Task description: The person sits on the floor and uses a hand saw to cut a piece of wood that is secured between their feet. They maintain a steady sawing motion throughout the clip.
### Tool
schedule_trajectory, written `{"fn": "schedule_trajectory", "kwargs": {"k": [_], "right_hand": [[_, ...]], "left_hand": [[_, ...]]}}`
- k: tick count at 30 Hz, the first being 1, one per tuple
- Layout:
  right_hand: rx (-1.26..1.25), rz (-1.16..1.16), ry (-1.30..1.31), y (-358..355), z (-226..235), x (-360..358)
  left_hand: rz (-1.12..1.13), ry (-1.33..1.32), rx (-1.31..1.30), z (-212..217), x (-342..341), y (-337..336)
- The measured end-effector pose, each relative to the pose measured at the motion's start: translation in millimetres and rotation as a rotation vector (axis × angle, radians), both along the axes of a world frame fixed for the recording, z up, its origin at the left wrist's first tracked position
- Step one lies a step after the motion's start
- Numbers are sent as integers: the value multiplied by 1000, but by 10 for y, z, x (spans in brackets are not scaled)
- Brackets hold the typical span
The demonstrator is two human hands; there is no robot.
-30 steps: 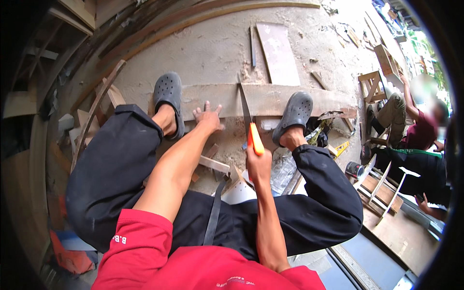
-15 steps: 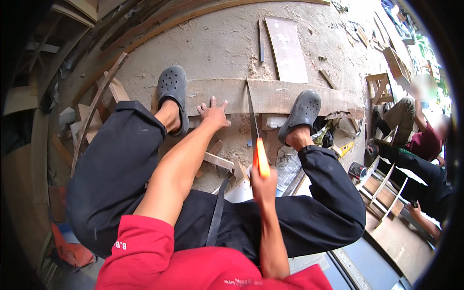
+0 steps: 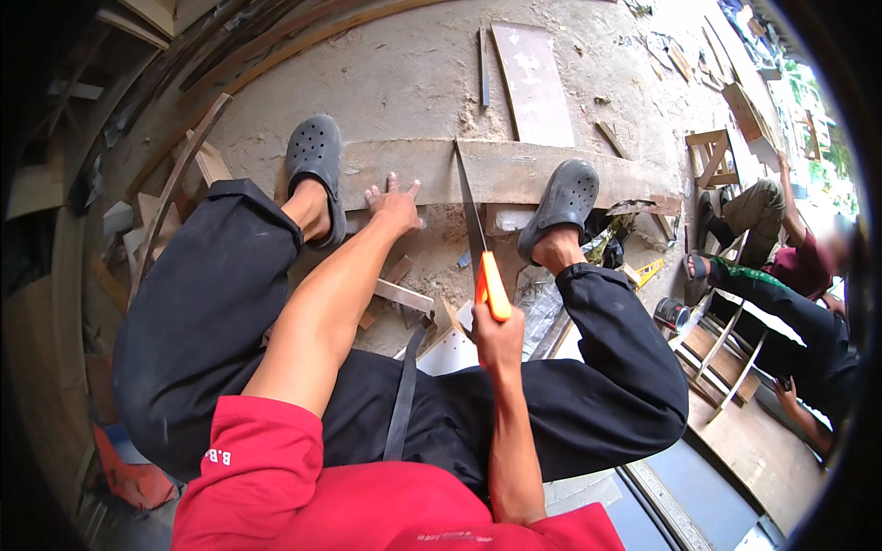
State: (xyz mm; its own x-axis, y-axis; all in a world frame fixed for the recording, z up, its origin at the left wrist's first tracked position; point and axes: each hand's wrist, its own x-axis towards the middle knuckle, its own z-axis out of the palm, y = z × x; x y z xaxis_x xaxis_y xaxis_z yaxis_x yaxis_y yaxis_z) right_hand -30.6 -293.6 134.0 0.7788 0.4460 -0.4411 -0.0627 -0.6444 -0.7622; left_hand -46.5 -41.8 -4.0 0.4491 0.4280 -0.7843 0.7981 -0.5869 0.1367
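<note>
We are pressing our left hand flat, released, on the plank | right hand grasping the saw, blade crossing the plank.

One view only: a wide fisheye camera worn on the person's head, pointing steeply down over the chest and lap to the concrete floor. It sits close above the body, so the red shirt fills the lower edge and both forearms enter from there. The left hand and the right hand lie near the picture's middle, with the wooden plank just beyond them, running left to right across the upper half. Straight edges bow toward the dark round rim. The right edge takes in other people seated at a distance. No second view shares the scene.
</note>
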Motion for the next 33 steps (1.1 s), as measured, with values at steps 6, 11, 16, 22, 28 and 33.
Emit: {"fn": "schedule_trajectory", "kwargs": {"k": [6, 11, 16, 22, 28, 33], "right_hand": [[20, -76, 44, 491, -494, 405], [-12, -79, -8, 543, -349, 413], [-28, -47, 58, -23, 128, -76], [60, -119, 16, 449, -535, 262], [-59, -81, 55, 551, -285, 442], [-51, -47, 7, 94, 196, 27]], "left_hand": [[-23, -6, 7, 21, 93, -66], [-32, -1, -6, 37, 76, -62], [16, 26, -22, 2, 72, -52], [-69, 15, 17, 82, 118, -58], [-38, 7, -11, 104, 94, -39], [-24, 22, 3, 64, 73, -82]]}}
